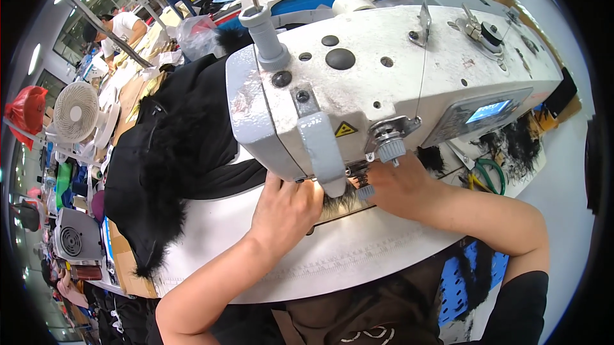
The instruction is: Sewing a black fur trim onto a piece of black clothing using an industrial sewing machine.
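Note:
A white sewing machine (358, 83) stands across the view, its head above both of my hands. Just left of the needle area, my left hand (288, 209) is closed, fingers bent and pressed together; its fingertips are hidden under the machine head. On the other side, my right hand (401, 186) reaches in behind the tension knob (391, 148), which covers its fingers. Between the hands a tuft of dark fur (339, 202) shows on the lit bed. A black garment with fur trim (163, 153) spreads left of the machine, its cloth running toward my left hand.
Green-handled scissors (491, 175) and loose black fur scraps (517, 147) lie right of my right arm. The white machine table (358, 255) curves in front of me. A white fan (77, 111) stands at far left. Another person (125, 27) bends over a long table behind.

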A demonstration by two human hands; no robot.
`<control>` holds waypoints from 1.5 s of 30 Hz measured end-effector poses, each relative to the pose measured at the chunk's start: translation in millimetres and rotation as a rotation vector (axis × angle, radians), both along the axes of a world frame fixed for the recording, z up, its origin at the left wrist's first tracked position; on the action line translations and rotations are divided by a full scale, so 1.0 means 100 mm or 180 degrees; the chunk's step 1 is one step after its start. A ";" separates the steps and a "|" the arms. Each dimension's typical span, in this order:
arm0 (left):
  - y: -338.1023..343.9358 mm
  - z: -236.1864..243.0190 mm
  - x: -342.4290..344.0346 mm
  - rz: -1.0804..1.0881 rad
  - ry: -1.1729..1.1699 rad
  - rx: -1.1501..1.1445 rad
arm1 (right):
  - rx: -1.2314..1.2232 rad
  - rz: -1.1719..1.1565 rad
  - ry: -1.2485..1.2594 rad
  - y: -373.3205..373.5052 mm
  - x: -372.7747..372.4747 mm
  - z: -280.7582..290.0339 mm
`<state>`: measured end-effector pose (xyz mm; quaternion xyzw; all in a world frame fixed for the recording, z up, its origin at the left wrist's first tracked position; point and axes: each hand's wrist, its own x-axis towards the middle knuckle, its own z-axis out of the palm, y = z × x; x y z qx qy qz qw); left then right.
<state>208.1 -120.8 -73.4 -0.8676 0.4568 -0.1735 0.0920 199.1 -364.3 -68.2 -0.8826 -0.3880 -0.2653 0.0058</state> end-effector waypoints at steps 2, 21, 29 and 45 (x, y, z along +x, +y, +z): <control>-0.04 0.06 -0.07 0.0094 -0.0041 0.0096 | 0.0073 -0.0027 0.0345 0.06 -0.06 0.04; 0.15 0.42 0.17 -0.0195 0.0472 -0.0130 | 0.0054 0.0296 0.2082 0.06 -0.03 0.21; 0.22 0.27 0.02 -0.0742 0.0375 0.0069 | -0.0023 0.0533 0.0859 0.09 -0.15 0.19; 0.00 0.28 -0.05 0.0113 0.0622 0.0632 | 0.0203 0.0021 0.0641 0.08 -0.10 -0.12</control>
